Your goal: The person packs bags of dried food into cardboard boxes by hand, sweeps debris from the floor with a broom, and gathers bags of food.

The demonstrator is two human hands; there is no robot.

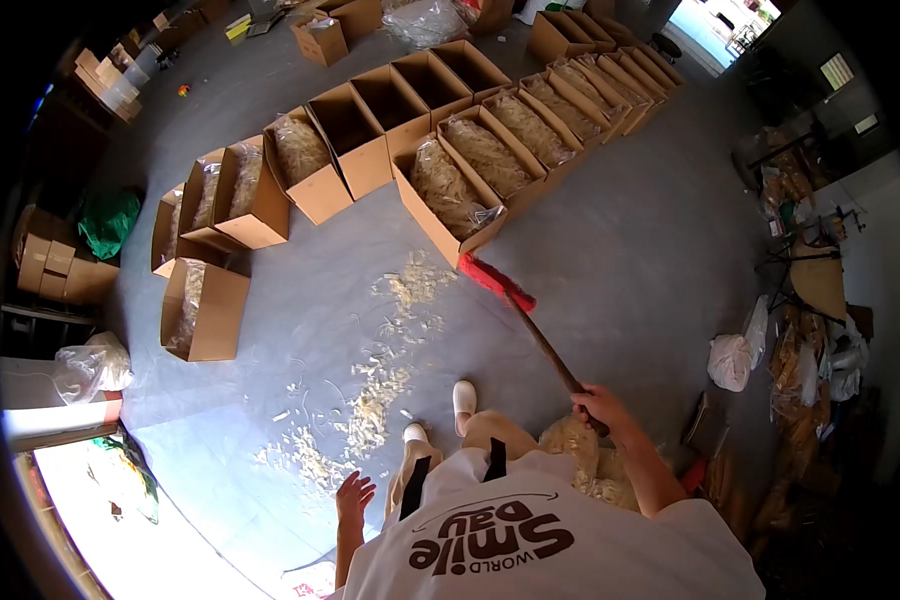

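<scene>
My right hand (600,407) is wrapped round the upper end of the wooden handle of a broom (545,345). The red broom head (497,281) rests on the floor against the near corner of a filled cardboard box (450,190). My left hand (354,497) hangs free at my side, fingers apart and holding nothing. Pale strips and scraps (375,400) lie scattered in a trail on the grey floor, from near that box down to the left of my feet.
Several open cardboard boxes (355,130) stand in rows ahead; many hold pale strips in clear plastic, others look dark inside. A single box (205,310) stands at left. A plastic bag of pale material (570,445) is beside me at right. White bags (732,360) lie farther right.
</scene>
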